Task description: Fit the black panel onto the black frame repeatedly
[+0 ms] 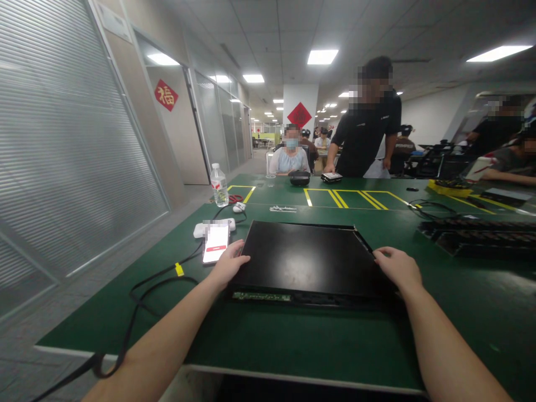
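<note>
A flat black metal chassis with a lid [307, 257] lies on the green table [293, 340] right in front of me. My left hand [229, 263] grips its left edge, thumb on top and fingers curled down the side. My right hand [397, 268] holds the right edge the same way. A strip of green circuit board [262, 296] shows along the chassis front, under the lid.
A phone with a lit screen [216, 243] lies left of the chassis, with a white case [200, 228], a water bottle [219, 185], a white mouse [239, 207] and a black cable [159, 282]. More black hardware [477, 234] sits at right. A person in black stands at the far side; others sit nearby.
</note>
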A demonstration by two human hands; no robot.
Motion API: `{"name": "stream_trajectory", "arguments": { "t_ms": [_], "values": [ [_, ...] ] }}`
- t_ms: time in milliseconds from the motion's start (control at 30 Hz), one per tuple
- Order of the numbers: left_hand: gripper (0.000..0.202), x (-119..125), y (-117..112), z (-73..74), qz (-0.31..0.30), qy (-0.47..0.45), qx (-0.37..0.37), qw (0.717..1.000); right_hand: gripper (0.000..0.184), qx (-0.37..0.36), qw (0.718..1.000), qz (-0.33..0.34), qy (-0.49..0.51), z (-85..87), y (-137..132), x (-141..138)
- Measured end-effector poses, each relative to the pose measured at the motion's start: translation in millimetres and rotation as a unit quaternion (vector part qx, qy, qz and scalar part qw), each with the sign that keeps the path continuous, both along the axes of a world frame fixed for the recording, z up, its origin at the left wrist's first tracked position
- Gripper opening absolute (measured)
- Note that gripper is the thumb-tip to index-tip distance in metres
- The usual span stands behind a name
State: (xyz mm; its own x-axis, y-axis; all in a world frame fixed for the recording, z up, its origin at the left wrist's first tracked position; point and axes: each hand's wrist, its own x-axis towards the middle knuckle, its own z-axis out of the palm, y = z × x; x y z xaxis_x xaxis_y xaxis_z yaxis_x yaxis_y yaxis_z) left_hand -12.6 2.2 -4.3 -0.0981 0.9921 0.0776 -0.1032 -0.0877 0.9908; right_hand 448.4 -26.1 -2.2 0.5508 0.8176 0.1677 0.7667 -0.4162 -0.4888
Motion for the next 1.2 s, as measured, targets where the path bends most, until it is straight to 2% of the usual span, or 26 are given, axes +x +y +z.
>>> {"name": "stream_trajectory", "arguments": {
  "t_ms": [133, 200, 300, 767, 1200],
  "values": [
    [0.031, -3, 4, -7.6, -0.006, 0.186, -0.006, 0.982, 0.040, -0.020, 1.000, -0.001, 0.002, 0.4, 0, -1],
    [0.036, -5, 7, -11.5, -0.015, 0.265, -0.009, 0.964, 0.042, -0.026, 1.000, 0.002, -0.004, 0.5, 0, -2],
    [0.042, -7, 9, -15.9, -0.023, 0.333, -0.007, 0.943, 0.042, -0.027, 1.000, 0.004, -0.005, -0.1, 0, -2],
    [0.043, -4, 17, -21.1, 0.008, 0.433, 0.013, 0.901, 0.038, -0.020, 1.000, -0.001, 0.000, -1.4, 0, -1],
    [0.033, 2, 21, -22.8, 0.017, 0.517, 0.050, 0.854, 0.040, -0.050, 0.998, 0.001, -0.032, 2.8, -2, -7]
  ]
}}
